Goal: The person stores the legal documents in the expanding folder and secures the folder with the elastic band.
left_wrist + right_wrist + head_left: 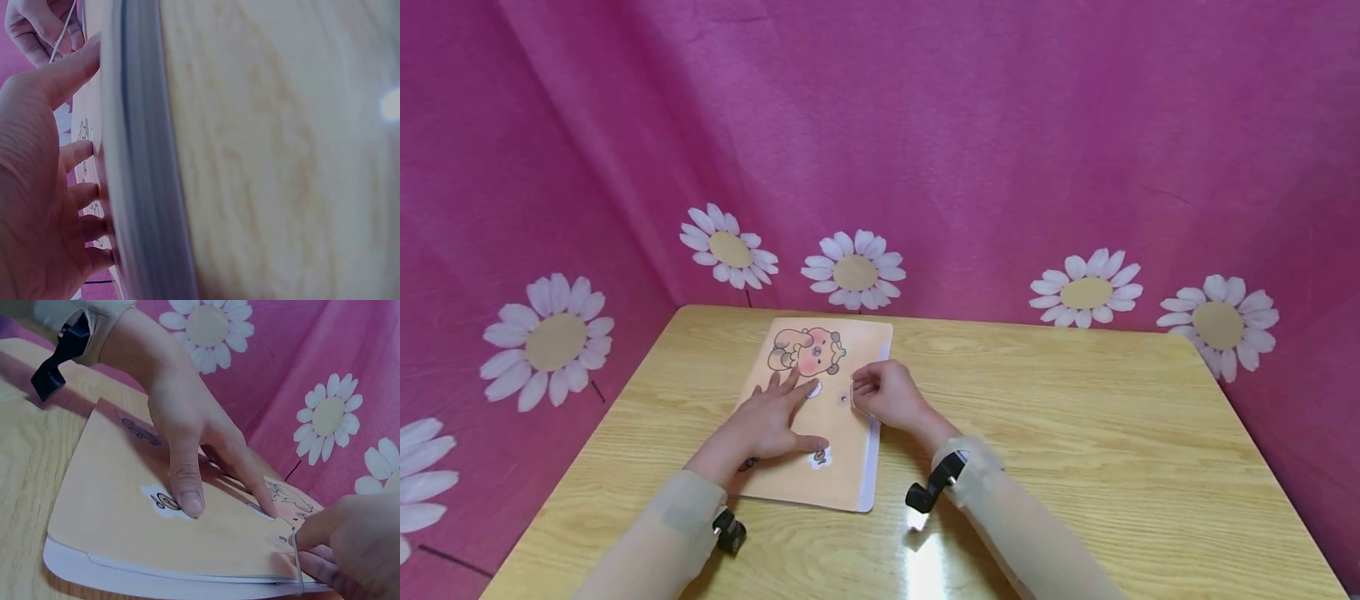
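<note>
A peach-coloured document folder (842, 483) with a cartoon bear print (805, 350) lies on the table. My left hand (771, 423) presses on its cover with fingers spread, the thumb beside a small printed badge (164, 501). At the folder's right-hand edge, my right hand (887, 393) pinches a thin white elastic cord (297, 562) with curled fingers. The cord runs over the folder's edge, close to a small round button (283, 539) on the cover. In the left wrist view the folder's layered edge (140, 156) stands near the camera, and the right hand appears at top left.
The wooden table (1075, 450) extends to the right of the folder. Behind it hangs a magenta curtain (962, 167) printed with white daisies. Black wrist cameras (936, 482) are strapped over both sleeves.
</note>
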### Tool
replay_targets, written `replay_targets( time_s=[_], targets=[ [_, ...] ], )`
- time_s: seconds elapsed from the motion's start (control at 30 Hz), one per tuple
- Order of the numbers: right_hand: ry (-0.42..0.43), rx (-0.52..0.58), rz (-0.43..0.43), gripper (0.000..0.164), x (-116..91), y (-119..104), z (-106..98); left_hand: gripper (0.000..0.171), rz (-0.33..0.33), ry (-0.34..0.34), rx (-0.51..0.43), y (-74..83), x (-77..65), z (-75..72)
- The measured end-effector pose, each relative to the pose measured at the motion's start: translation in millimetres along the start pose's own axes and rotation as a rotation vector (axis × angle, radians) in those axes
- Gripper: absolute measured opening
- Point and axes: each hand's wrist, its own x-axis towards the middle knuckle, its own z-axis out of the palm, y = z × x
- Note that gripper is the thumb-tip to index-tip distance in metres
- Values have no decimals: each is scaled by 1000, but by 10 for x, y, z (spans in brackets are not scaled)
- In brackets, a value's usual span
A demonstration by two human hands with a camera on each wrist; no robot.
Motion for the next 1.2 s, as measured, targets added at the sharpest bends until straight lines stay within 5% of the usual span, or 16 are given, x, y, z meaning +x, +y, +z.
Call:
replay_targets(
  time_s=[0.5,1.2],
  targets=[
    [-52,-27,43,32,23,105,33,110,-3,-5,-7,56,31,-2],
    [24,-187,77,31,119,92,272,109,-19,2,-5,15,-15,-5]
  ],
)
